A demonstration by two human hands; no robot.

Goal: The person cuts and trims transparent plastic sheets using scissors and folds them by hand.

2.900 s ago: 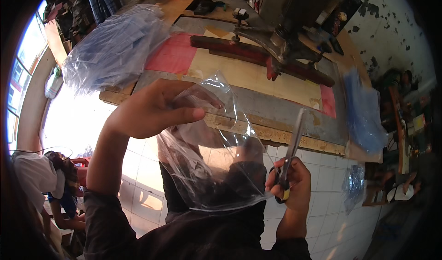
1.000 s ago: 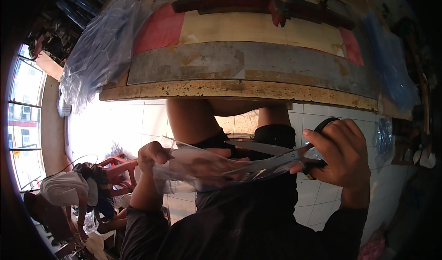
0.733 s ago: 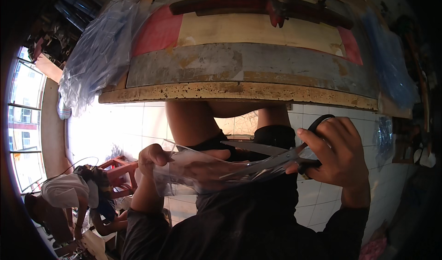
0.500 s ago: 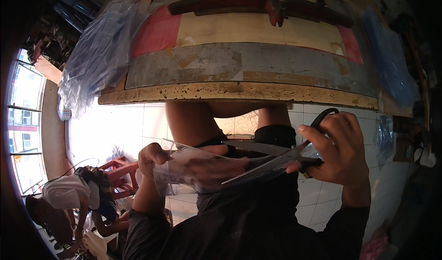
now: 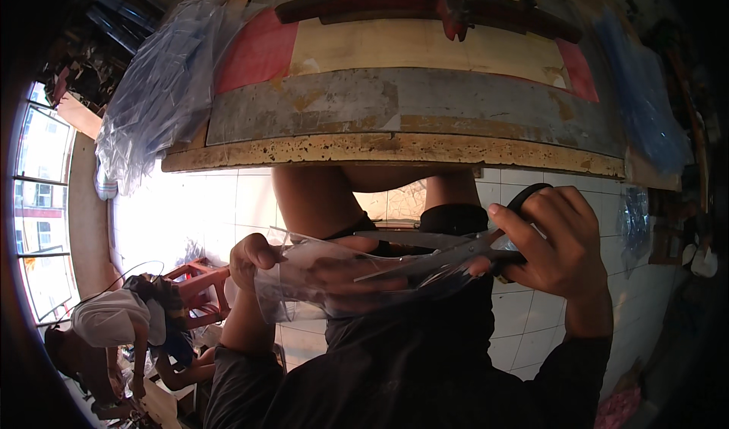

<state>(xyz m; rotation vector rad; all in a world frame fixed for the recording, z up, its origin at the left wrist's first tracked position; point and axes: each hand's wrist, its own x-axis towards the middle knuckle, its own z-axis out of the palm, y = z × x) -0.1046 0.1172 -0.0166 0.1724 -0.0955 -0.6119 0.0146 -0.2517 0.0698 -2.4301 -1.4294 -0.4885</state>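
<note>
My left hand pinches the left end of a clear plastic piece between thumb and fingers. Its other fingers stretch to the right behind the plastic and show through it. Black-handled scissors are in my right hand, with fingers through the handle loops. Their blades point left and stand partly apart, one lying across the front of the plastic and the other above it. Whether the blades are cutting into the film cannot be made out. Both hands are above my lap, in front of the workbench.
Ahead stands a workbench with a worn wooden edge and a dark red metal bar. Clear plastic sheets hang over its left side, bluish ones over its right. At lower left another person bends beside a red stool.
The scissor blades have drawn closer together and shifted slightly left into the plastic. My right hand's fingers have closed a little. My left hand has hardly moved.
</note>
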